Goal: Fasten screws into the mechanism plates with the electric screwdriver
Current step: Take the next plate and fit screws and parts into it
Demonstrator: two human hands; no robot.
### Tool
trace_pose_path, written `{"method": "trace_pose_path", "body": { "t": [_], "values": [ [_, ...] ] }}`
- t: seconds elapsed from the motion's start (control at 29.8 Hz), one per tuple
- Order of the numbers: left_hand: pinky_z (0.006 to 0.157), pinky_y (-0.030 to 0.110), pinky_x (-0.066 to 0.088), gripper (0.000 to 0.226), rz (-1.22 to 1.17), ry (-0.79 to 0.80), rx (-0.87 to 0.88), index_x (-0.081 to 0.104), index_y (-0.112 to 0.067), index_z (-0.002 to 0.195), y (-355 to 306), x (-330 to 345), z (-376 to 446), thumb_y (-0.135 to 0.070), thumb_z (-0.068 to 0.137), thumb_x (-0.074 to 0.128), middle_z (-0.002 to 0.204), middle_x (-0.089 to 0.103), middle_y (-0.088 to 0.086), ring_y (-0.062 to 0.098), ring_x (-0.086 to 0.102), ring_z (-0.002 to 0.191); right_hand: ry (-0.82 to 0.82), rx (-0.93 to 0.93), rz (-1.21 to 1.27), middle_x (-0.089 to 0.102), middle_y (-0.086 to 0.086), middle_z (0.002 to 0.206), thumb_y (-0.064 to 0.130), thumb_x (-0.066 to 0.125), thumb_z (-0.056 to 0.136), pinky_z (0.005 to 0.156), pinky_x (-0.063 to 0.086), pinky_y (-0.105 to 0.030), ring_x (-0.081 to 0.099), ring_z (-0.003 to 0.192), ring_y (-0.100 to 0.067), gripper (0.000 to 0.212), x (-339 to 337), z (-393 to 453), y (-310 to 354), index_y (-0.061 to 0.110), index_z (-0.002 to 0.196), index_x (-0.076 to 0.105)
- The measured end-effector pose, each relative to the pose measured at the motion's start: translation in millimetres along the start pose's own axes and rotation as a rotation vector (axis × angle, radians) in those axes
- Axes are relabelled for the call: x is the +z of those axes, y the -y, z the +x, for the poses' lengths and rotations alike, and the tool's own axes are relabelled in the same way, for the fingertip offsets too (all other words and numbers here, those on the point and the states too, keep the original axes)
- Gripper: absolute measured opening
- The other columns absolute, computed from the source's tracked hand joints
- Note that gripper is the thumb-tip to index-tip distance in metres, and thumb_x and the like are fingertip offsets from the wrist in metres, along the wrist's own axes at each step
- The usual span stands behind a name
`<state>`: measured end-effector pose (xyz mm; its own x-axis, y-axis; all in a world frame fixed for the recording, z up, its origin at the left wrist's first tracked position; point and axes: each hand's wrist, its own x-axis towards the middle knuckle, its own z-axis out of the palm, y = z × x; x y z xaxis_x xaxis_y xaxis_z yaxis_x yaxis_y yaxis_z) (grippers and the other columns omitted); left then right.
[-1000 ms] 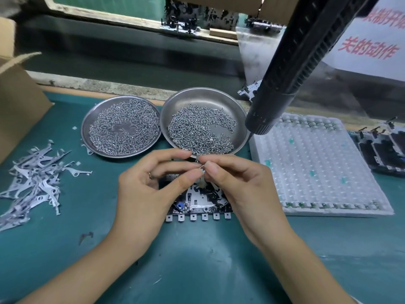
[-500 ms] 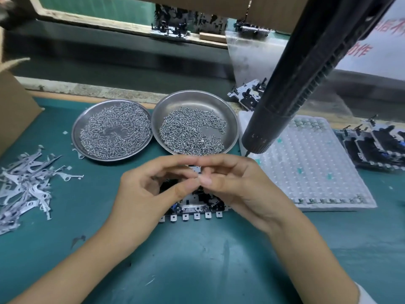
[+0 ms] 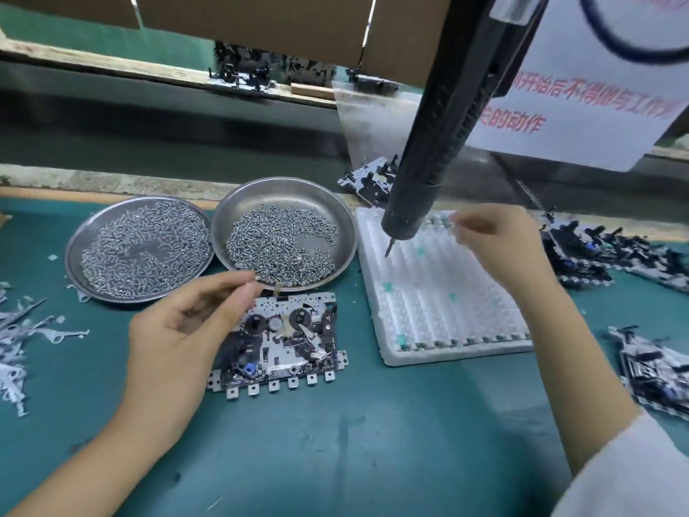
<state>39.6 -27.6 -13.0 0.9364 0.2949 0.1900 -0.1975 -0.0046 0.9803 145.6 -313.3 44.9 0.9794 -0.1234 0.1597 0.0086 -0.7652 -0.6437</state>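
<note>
The mechanism plate [image 3: 285, 343] lies flat on the green mat at centre frame, its long axis running left to right, a row of small square tabs along its near edge. The left hand [image 3: 182, 330] sits just beside the plate's left end, thumb and forefinger pinched on what looks like a small screw at the near rim of the right-hand dish [image 3: 346, 233]; its other fingers curl loosely. The right hand [image 3: 496, 240] is raised at right of centre over the white foam tray [image 3: 466, 352], fingertips drawn together as if pinching something tiny — too blurred to tell whether it holds anything. Between the two hands the electric screwdriver [image 3: 440, 143] hangs down from the upper right of the frame, its bit pointing at the tray's far left corner, up and to the right of the plate. The right hand is nearer the tool, the left nearer the plate — so the coming move likely means swinging the driver down and leftward. A white sheet at upper right carries red Chinese writing; "不得做与工作" and "的动作" can be read, the rest is cut off.
</note>
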Motion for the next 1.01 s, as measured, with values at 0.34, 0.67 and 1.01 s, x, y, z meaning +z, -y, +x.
{"method": "trace_pose_path", "body": {
  "t": [0.34,0.67,1.01],
  "values": [
    [0.072,0.008,0.050,0.020,-0.035,-0.050,-0.031,0.075,-0.034,0.083,7,5,-3,-0.019,0.069,0.072,0.082,0.073,-0.010,-0.001,0.066,0.075,0.025,-0.195,-0.576,0.066,-0.017,0.097,-0.016,0.044,0.079,0.068,0.043,-0.032,0.059,0.089,-0.036,0.043,20,47,-19,0.006,0.107,0.068],
    [0.066,0.005,0.048,0.023,-0.008,-0.020,-0.028,0.076,-0.038,0.079,3,8,-6,-0.020,0.064,0.073,0.078,0.073,-0.013,-0.006,0.064,0.067,0.010,-0.341,-0.662,0.065,-0.017,0.100,-0.012,0.049,0.083,0.072,0.047,-0.040,0.058,0.091,-0.037,0.032,19,41,-20,0.002,0.107,0.065],
    [0.069,0.007,0.047,0.026,0.005,0.033,0.011,0.074,-0.043,0.084,1,10,-7,-0.021,0.068,0.071,0.080,0.073,-0.014,-0.005,0.063,0.070,0.392,-0.027,0.014,0.074,-0.002,0.080,0.011,0.073,0.076,0.077,0.056,-0.048,0.070,0.074,-0.023,0.014,-22,-28,19,0.023,0.071,0.073]
  ]
}}
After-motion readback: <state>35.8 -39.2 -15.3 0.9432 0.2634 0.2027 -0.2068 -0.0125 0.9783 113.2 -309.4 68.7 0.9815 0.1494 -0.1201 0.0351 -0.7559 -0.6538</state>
